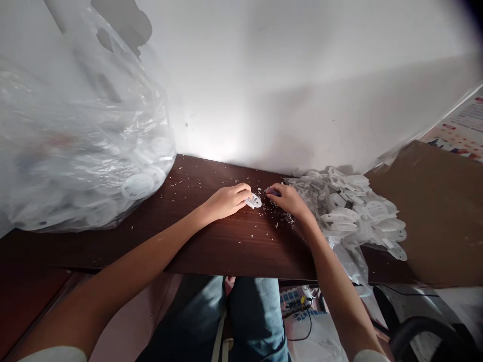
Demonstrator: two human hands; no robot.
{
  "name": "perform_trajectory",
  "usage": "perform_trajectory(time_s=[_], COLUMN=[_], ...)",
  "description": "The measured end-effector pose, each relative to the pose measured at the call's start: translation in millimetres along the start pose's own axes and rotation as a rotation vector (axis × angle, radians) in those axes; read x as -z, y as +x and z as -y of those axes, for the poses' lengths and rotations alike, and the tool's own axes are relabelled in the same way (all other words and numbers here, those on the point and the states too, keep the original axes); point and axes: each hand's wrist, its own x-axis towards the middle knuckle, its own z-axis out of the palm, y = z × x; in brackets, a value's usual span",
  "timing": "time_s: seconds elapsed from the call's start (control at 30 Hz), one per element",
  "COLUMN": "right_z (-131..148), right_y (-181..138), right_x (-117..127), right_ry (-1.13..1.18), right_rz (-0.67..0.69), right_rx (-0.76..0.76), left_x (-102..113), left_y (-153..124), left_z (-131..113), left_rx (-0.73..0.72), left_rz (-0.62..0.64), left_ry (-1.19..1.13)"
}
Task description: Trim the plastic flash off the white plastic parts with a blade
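Note:
My left hand (231, 200) pinches a small white oval plastic piece (253, 201) with slots in it, just above the dark wooden table (219, 241). To its right, my right hand (289, 199) is closed around a small purple object (273, 192), mostly hidden by the fingers, so its kind is unclear. A short gap separates that object from the white piece. Tiny white plastic scraps (264, 198) lie scattered on the wood between and around both hands.
A large clear bag (94, 166) full of white pieces stands at the left. On the right, a heap of white oval plastic pieces (362, 206) lies on clear plastic beside a brown cardboard box (441, 211). A white wall (234, 90) rises behind the table.

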Motion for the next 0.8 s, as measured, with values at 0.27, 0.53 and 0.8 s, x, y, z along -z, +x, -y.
perform_trajectory(time_s=[0.27, 0.53, 0.8], right_z=[1.0, 24.7, 32.8], right_y=[1.3, -2.5, -4.2], right_x=[-2.7, -0.9, -8.6], right_ry=[-0.002, 0.278, 0.442], right_rz=[-0.019, -0.035, 0.079], right_rx=[0.005, -0.021, 0.034], left_x=[-1.0, -6.8, -6.0], left_y=[2.0, -0.8, 0.1], left_z=[-3.6, -5.3, -5.4], left_rx=[0.064, 0.042, -0.084], left_rz=[-0.021, -0.111, -0.177], left_ry=[-0.108, -0.147, -0.089])
